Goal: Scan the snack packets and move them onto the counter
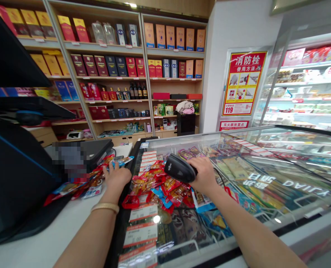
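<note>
My right hand is wrapped around the handle of a black handheld barcode scanner, its head pointing left. Below the scanner, a heap of red and blue snack packets lies on the freezer's glass top. My left hand, with a beige band at the wrist, reaches over a second pile of snack packets on the white counter. Its bent fingers close on a blue-and-red snack packet; the fingertips are partly hidden.
A dark checkout terminal stands at the left on the counter. Price labels line the left edge of the glass-topped freezer. Shelves of boxed bottles and a red poster are behind.
</note>
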A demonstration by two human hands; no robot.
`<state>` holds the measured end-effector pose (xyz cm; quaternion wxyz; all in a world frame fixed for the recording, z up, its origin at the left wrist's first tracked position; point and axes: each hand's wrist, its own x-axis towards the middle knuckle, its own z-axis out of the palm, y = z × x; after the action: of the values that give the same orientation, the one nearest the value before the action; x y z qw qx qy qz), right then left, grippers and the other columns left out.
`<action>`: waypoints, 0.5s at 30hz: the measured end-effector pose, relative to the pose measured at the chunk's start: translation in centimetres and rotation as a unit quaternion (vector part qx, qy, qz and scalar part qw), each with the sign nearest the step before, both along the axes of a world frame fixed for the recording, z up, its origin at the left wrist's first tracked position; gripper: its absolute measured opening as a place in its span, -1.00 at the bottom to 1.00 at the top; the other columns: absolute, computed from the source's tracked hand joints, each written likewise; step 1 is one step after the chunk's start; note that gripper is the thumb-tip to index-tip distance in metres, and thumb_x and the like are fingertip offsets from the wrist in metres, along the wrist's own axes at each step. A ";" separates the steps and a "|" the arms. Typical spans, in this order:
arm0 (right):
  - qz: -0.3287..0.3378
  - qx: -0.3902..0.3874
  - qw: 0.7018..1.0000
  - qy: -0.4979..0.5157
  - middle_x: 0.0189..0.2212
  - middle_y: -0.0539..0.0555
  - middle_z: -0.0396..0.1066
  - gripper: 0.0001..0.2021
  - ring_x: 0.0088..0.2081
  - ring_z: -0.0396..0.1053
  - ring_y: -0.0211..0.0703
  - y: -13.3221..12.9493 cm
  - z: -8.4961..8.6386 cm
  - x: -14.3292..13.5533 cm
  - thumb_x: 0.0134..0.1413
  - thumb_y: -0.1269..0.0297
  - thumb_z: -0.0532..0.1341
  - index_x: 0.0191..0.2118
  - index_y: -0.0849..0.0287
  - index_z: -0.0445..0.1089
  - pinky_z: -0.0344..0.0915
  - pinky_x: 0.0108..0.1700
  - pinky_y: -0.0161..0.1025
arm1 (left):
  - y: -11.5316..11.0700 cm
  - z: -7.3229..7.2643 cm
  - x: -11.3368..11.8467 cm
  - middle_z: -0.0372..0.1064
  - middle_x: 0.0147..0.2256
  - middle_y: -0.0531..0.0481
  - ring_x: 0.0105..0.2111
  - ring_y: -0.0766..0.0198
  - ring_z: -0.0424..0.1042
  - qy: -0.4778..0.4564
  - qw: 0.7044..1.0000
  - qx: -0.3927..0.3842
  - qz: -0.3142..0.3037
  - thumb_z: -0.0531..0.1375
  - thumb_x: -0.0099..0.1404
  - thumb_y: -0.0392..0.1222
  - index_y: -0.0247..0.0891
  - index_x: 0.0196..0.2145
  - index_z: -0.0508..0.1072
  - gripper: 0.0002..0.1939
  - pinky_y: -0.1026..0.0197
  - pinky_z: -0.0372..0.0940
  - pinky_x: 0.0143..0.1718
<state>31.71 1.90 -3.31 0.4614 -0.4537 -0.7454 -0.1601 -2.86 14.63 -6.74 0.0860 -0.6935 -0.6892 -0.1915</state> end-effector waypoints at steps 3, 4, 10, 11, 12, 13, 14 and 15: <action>0.009 0.007 1.000 -0.001 -0.37 0.08 0.55 -0.80 -0.28 0.40 -0.05 -0.2 0.1 -0.1 -0.10 0.25 0.26 -0.27 0.11 0.50 0.06 -0.18 -0.14 | 0.3 0.1 0.7 0.25 0.29 -0.36 0.38 -0.34 0.01 0.049 0.996 -0.027 0.066 0.01 0.28 -0.06 -0.26 0.01 0.62 -0.48 -0.50 -0.22 0.30; 0.011 0.009 1.000 -0.002 -0.38 0.07 0.55 -0.81 -0.29 0.40 -0.06 -0.3 0.2 -0.2 -0.08 0.26 0.25 -0.28 0.11 0.50 0.05 -0.19 -0.14 | 0.4 0.3 0.9 0.21 0.31 -0.36 0.38 -0.33 0.02 0.064 0.994 -0.038 0.078 -0.01 0.30 -0.06 -0.29 0.04 0.60 -0.47 -0.48 -0.21 0.31; 0.019 0.026 0.999 0.004 -0.39 0.06 0.55 -0.82 -0.30 0.40 -0.08 -0.6 0.3 -0.4 -0.04 0.24 0.24 -0.28 0.12 0.50 0.06 -0.19 -0.14 | 1.0 1.5 1.0 0.11 0.35 -0.40 0.40 -0.26 -0.02 0.101 0.987 -0.099 0.078 -0.02 0.34 -0.01 -0.39 0.12 0.53 -0.41 -0.41 -0.20 0.34; 0.021 0.028 0.999 0.007 -0.39 0.06 0.55 -0.81 -0.29 0.40 -0.08 -0.6 0.3 -0.4 -0.04 0.22 0.24 -0.27 0.12 0.51 0.06 -0.19 -0.14 | 1.0 1.6 0.9 0.12 0.35 -0.39 0.39 -0.25 0.00 0.095 0.988 -0.102 0.070 -0.03 0.35 -0.02 -0.39 0.14 0.51 -0.41 -0.41 -0.20 0.35; 0.022 0.027 0.999 0.008 -0.38 0.06 0.56 -0.80 -0.29 0.40 -0.08 -0.6 0.3 -0.4 -0.04 0.21 0.25 -0.27 0.12 0.51 0.07 -0.19 -0.14 | 0.9 1.7 0.8 0.14 0.34 -0.38 0.38 -0.25 0.03 0.086 0.989 -0.099 0.062 -0.04 0.35 -0.04 -0.40 0.16 0.49 -0.41 -0.42 -0.20 0.34; 0.022 0.023 0.999 0.007 -0.38 0.06 0.56 -0.80 -0.29 0.40 -0.08 -0.6 0.2 -0.3 -0.05 0.20 0.25 -0.27 0.12 0.51 0.07 -0.19 -0.14 | 0.8 1.7 0.7 0.15 0.34 -0.38 0.38 -0.24 0.05 0.077 0.991 -0.092 0.055 -0.04 0.35 -0.07 -0.40 0.18 0.47 -0.40 -0.44 -0.20 0.34; 0.021 0.018 1.000 0.004 -0.39 0.06 0.55 -0.80 -0.30 0.40 -0.08 -0.6 0.2 -0.3 -0.05 0.20 0.26 -0.27 0.11 0.51 0.06 -0.20 -0.14 | 0.6 1.7 0.7 0.17 0.33 -0.39 0.36 -0.24 0.08 0.067 0.993 -0.081 0.049 -0.05 0.35 -0.09 -0.41 0.20 0.45 -0.40 -0.45 -0.19 0.34; 0.020 0.014 1.000 0.001 -0.40 0.06 0.55 -0.80 -0.31 0.39 -0.08 -0.6 0.2 -0.3 -0.05 0.20 0.26 -0.27 0.12 0.51 0.06 -0.20 -0.14 | 0.5 1.7 0.6 0.18 0.32 -0.40 0.35 -0.24 0.10 0.058 0.995 -0.069 0.044 -0.05 0.34 -0.12 -0.43 0.21 0.43 -0.40 -0.46 -0.19 0.33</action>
<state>31.43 1.33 -3.11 0.4718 -0.4328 -0.7512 -0.1608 -2.23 15.13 -5.05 0.0859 -0.6764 -0.7249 -0.0986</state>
